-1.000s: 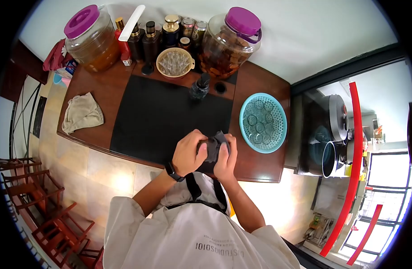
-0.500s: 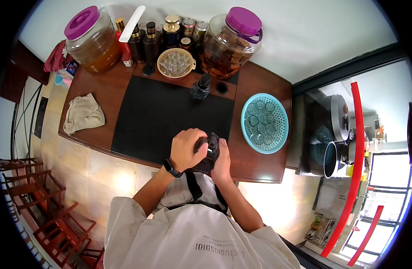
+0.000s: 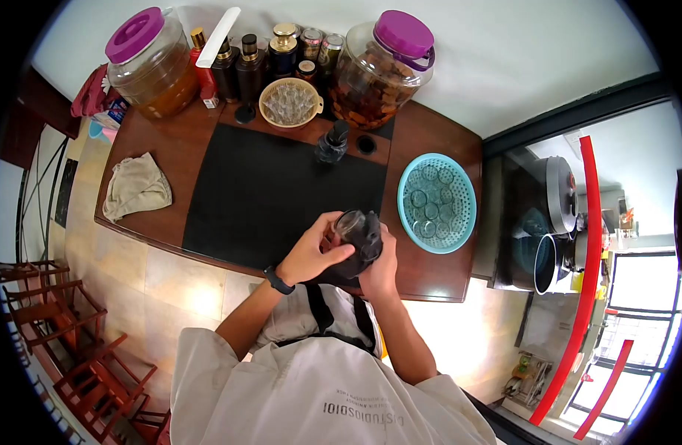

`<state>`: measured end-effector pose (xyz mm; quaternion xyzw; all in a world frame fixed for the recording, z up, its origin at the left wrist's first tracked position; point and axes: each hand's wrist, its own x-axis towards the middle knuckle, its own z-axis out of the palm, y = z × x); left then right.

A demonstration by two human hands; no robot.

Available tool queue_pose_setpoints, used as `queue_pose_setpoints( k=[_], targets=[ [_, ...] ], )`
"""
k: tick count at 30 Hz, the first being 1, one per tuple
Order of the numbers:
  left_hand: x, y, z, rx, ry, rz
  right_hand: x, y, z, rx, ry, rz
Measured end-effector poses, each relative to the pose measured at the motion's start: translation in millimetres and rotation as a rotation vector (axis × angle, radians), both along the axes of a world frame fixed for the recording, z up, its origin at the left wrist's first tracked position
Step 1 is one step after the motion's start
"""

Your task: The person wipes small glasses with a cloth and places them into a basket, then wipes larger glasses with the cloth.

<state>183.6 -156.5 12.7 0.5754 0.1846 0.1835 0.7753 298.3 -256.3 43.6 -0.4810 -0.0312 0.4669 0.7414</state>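
Note:
Close to my body, above the front edge of the table, my left hand (image 3: pixel 311 256) is wrapped around a small clear drinking glass (image 3: pixel 347 224). A dark cloth (image 3: pixel 365 241) is bunched against the glass and covers much of it. From the other side my right hand (image 3: pixel 382 268) grips this cloth, its fingers partly hidden behind it. Beyond the hands a black mat (image 3: pixel 274 193) lies on the wooden table. A dark bottle-like object (image 3: pixel 332 144) stands at the mat's far edge. To the right, a light blue plastic basket (image 3: pixel 468 189) holds several clear glasses (image 3: pixel 430 209).
A beige basket (image 3: pixel 318 102) of small glasses sits at the back, between two large jars with purple lids (image 3: pixel 135 35) (image 3: pixel 404 33). Several bottles (image 3: pixel 250 70) and cans stand there too. A folded beige cloth (image 3: pixel 137 187) lies at the left; wooden chairs (image 3: pixel 55 308) stand beyond.
Both hands have turned the glass and cloth, so a rounded clear part of the glass now shows. The cloth is bunched higher, and my left hand has shifted slightly lower.

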Motion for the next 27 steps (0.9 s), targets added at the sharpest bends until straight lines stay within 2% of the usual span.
queue_pose_setpoints(
  k=[1, 3, 5, 6, 9, 11, 12, 13, 15, 16, 18, 21, 23, 24, 25, 26, 27],
  targets=[
    [0, -2, -2, -0.001, 0.002, -0.002, -3, -1, 3, -0.001, 0.002, -0.002],
    [0, -5, -1, 0.150, 0.049, 0.005, -6, -3, 7, 0.055, 0.253, 0.072],
    [2, -9, -8, 0.169, -0.036, 0.097, -7, -8, -6, 0.077, 0.228, 0.119],
    [2, -10, -9, 0.173, -0.089, 0.177, -9, -9, -9, -0.060, -0.099, 0.201],
    [-1, -4, 1, 0.190, -0.166, 0.280, -20, -8, -32, -0.075, 0.004, 0.154],
    [1, 0, 14, -0.173, -0.288, 0.262, -24, -22, -74, -0.193, -0.371, 0.219],
    [1, 2, 14, -0.197, -0.316, 0.264, -23, -16, -29, -0.115, -0.363, 0.367],
    [-1, 5, 12, -0.194, -0.316, 0.268, -22, -15, -24, -0.112, -0.363, 0.370],
    [-6, 11, 7, -0.282, -0.349, 0.298, -21, -19, -20, -0.126, -0.171, 0.196],
    [-5, 12, 12, -0.248, -0.324, 0.393, -16, -22, -20, -0.032, -0.049, 0.095],
    [-15, 20, 4, -0.182, -0.251, 0.400, -7, -28, -12, -0.085, -0.464, 0.086],
    [-18, 18, 12, -0.107, -0.124, 0.436, -2, -28, 16, -0.044, -0.624, 0.185],
    [-18, 13, 20, -0.002, -0.126, 0.281, -13, -12, 38, 0.074, -0.599, 0.218],
    [-15, 6, 17, -0.056, -0.138, 0.244, -11, -3, 37, 0.048, -1.038, 0.274],
    [-9, 1, 21, 0.036, -0.210, 0.232, -11, 3, 35, 0.018, -1.478, 0.327],
    [-7, -2, 16, 0.005, -0.239, 0.233, -14, 6, 32, 0.029, -1.552, 0.192],
    [-5, -4, 12, -0.024, -0.269, 0.240, -12, 6, 26, 0.036, -1.554, 0.191]
  ],
)
